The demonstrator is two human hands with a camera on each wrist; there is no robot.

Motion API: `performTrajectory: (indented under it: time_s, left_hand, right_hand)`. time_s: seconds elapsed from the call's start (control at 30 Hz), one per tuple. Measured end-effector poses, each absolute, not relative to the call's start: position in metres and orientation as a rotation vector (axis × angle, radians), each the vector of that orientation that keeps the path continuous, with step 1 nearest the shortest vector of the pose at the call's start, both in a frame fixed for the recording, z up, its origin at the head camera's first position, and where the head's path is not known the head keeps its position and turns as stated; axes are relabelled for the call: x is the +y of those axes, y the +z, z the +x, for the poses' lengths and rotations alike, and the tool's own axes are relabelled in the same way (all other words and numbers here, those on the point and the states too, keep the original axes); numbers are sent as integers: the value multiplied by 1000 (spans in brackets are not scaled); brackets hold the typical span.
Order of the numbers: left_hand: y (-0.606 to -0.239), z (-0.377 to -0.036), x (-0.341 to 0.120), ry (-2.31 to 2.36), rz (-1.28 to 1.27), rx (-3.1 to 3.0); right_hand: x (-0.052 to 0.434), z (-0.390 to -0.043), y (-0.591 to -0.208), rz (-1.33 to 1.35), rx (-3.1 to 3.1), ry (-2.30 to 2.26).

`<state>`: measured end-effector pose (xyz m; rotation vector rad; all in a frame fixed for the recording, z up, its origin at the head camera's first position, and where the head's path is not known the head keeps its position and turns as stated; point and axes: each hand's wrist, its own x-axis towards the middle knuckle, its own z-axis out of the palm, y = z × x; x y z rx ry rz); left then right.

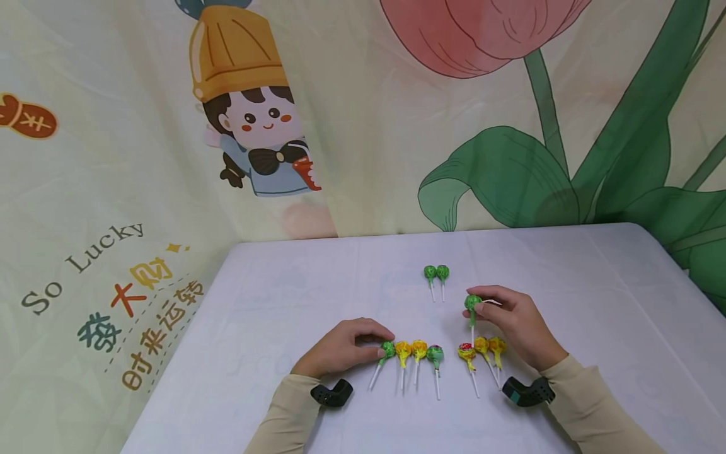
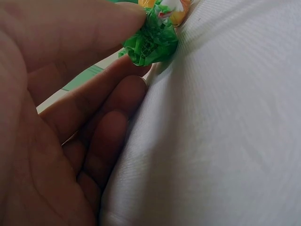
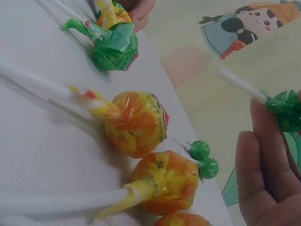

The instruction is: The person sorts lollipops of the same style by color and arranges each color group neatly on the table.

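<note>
My left hand [image 1: 347, 345] pinches a green-wrapped lollipop [image 1: 388, 349] between thumb and forefinger, at the left end of a row on the table; its wrapper [image 2: 153, 44] is close up in the left wrist view. To its right lie two yellow lollipops [image 1: 403, 352] and a green one with some red [image 1: 435, 355]. My right hand [image 1: 520, 323] holds another green lollipop [image 1: 472, 303] by its head, the white stick pointing down. In the right wrist view this lollipop [image 3: 284, 109] is raised off the cloth. Below it lie a red-and-yellow lollipop [image 1: 467, 354] and two yellow ones [image 1: 496, 348].
Two green lollipops [image 1: 436, 272] lie side by side farther back. A white cloth covers the table [image 1: 317, 277], whose far edge meets a printed curtain [image 1: 368, 157]. Each wrist wears a black band [image 1: 332, 393].
</note>
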<state>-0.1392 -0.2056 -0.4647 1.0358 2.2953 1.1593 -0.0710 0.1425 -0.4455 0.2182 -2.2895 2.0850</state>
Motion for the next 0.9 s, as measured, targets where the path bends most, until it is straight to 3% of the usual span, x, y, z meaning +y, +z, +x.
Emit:
performTrajectory:
  time_s: [0.9]
  left_hand:
    - [-468,-142,-204,1128,1040,2316]
  right_hand:
    - [152,-76,-451,193,-2276,2040]
